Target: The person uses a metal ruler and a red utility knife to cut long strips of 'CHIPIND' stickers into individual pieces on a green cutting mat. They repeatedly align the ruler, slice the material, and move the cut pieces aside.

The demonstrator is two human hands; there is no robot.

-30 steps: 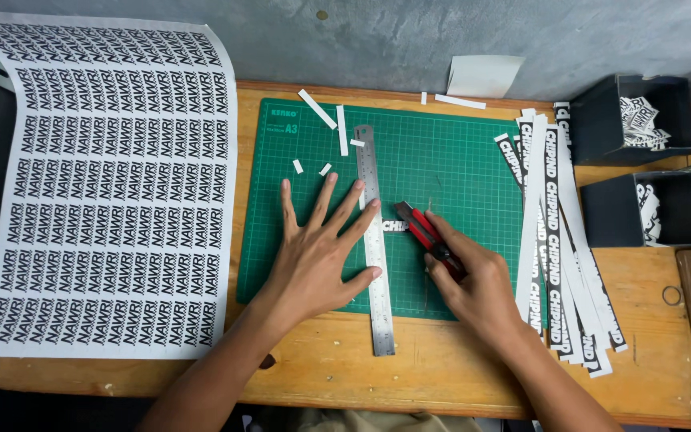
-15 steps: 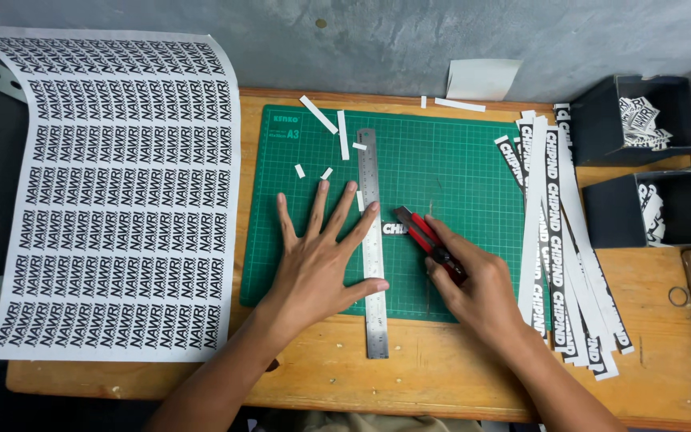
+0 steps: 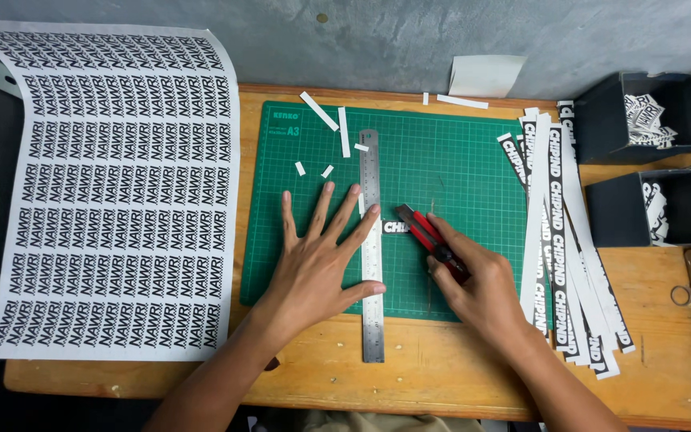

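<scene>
Steel ruler (image 3: 372,264) lies under the flat left hand (image 3: 317,268), fingers spread wide. At its 3 o'clock, the right hand (image 3: 481,288) grips a red cutter (image 3: 429,240) on the green mat (image 3: 457,168).

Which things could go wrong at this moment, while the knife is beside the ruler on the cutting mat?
1. The left hand presses the steel ruler with fingertips at its cutting edge; the red utility knife in the right hand could slip and cut them.
2. The ruler is held only near its middle, so it may pivot and give a crooked cut on the small printed label.
3. The cut strips lie close to the right hand and could be pushed off.
</scene>
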